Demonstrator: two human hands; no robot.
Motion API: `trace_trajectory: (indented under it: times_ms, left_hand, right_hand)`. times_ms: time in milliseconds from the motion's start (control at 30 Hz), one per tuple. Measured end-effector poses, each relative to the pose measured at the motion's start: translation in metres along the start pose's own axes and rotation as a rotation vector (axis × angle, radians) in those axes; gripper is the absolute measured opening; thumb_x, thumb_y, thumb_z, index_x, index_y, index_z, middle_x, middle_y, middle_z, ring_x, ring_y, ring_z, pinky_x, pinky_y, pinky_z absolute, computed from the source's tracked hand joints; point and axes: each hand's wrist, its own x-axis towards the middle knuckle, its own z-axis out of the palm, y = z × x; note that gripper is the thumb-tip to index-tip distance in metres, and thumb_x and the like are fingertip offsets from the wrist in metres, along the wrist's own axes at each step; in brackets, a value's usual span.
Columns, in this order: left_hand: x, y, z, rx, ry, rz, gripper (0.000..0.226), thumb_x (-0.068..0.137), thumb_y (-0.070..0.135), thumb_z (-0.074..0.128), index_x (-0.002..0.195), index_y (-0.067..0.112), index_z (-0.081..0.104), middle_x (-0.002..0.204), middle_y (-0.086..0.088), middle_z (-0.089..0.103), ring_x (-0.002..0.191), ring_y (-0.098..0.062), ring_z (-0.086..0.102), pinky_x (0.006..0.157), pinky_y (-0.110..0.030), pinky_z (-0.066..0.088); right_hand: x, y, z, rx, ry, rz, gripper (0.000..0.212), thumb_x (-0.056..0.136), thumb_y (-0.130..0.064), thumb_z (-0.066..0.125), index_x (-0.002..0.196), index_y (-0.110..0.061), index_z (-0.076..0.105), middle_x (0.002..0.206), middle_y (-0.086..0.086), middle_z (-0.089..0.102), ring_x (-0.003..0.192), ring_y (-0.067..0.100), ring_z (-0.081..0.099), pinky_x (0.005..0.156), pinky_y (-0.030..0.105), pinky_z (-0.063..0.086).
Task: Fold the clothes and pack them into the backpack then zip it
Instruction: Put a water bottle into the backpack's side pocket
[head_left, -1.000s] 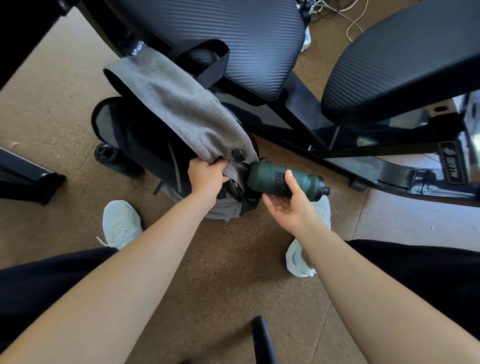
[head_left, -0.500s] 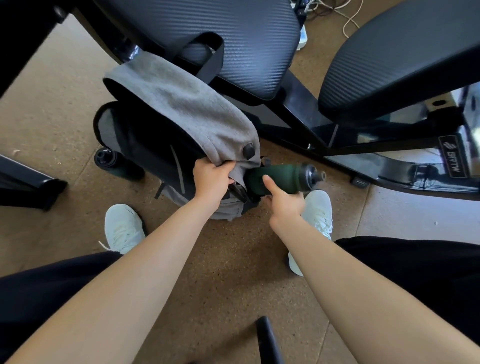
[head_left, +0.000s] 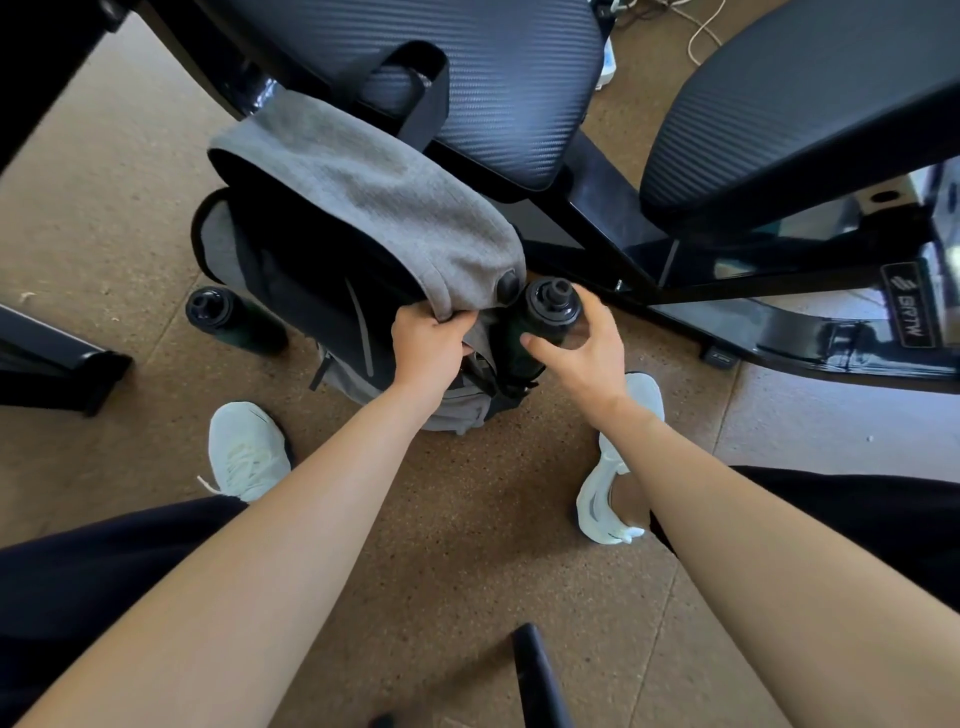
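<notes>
Head view: a grey backpack (head_left: 363, 208) stands on the floor (head_left: 467, 530). The left hand (head_left: 428, 343) grips its flap edge. Just right of that, the right hand (head_left: 584, 353) holds a green bottle (head_left: 545, 317) upright, cap up, against the backpack's right side.

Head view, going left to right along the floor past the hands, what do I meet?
Bottle on the floor, left hand gripping the backpack, second bottle held by the right hand, black bench frame.
</notes>
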Motion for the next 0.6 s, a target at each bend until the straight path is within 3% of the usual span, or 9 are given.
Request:
trace_trajectory:
  times_ms: [167,233,333,467,600]
  left_hand:
    - [0.001,-0.002,0.001,0.068,0.003,0.039,0.02,0.091,0.015,0.074,0.083,-0.002,0.069,0.091,-0.031,0.071,0.091,-0.037,0.072,0.075,-0.055,0.063]
    - [0.002,-0.004,0.003,0.123,0.008,0.076,0.027,0.087,0.026,0.075,0.079,0.001,0.069,0.083,-0.028,0.071,0.084,-0.038,0.073,0.073,-0.059,0.061]
    - [0.001,-0.007,0.003,0.175,0.009,0.112,0.034,0.077,0.045,0.073,0.077,0.011,0.067,0.079,-0.02,0.072,0.084,-0.038,0.072,0.073,-0.061,0.06]
    - [0.003,-0.013,0.002,0.176,-0.02,0.13,0.043,0.075,0.048,0.072,0.077,0.006,0.067,0.08,-0.021,0.072,0.085,-0.04,0.071,0.074,-0.063,0.059]
    - [0.004,-0.016,0.002,0.176,-0.031,0.154,0.051,0.077,0.05,0.071,0.077,-0.001,0.067,0.077,-0.023,0.07,0.084,-0.041,0.071,0.074,-0.064,0.059]
  right_hand:
    - [0.008,-0.013,-0.004,-0.102,-0.041,0.011,0.055,0.071,-0.044,0.087,0.116,-0.028,0.059,0.114,-0.012,0.066,0.11,0.009,0.06,0.101,0.038,0.051]
    - [0.007,-0.018,0.0,-0.167,-0.015,0.016,0.054,0.068,-0.05,0.085,0.109,-0.028,0.058,0.109,-0.009,0.066,0.105,0.013,0.062,0.093,0.037,0.052]
    - [0.001,-0.019,0.005,-0.235,-0.074,-0.073,0.055,0.067,-0.045,0.086,0.111,-0.024,0.06,0.109,-0.006,0.065,0.105,0.014,0.06,0.091,0.035,0.05]
    - [0.0,-0.008,-0.002,-0.381,-0.257,-0.183,0.06,0.071,-0.034,0.088,0.123,-0.021,0.062,0.119,-0.001,0.065,0.114,0.02,0.058,0.101,0.043,0.049]
    - [0.005,-0.003,0.013,-0.326,-0.181,0.07,0.06,0.072,-0.038,0.087,0.123,-0.02,0.06,0.12,0.001,0.069,0.116,0.022,0.062,0.091,0.033,0.047]
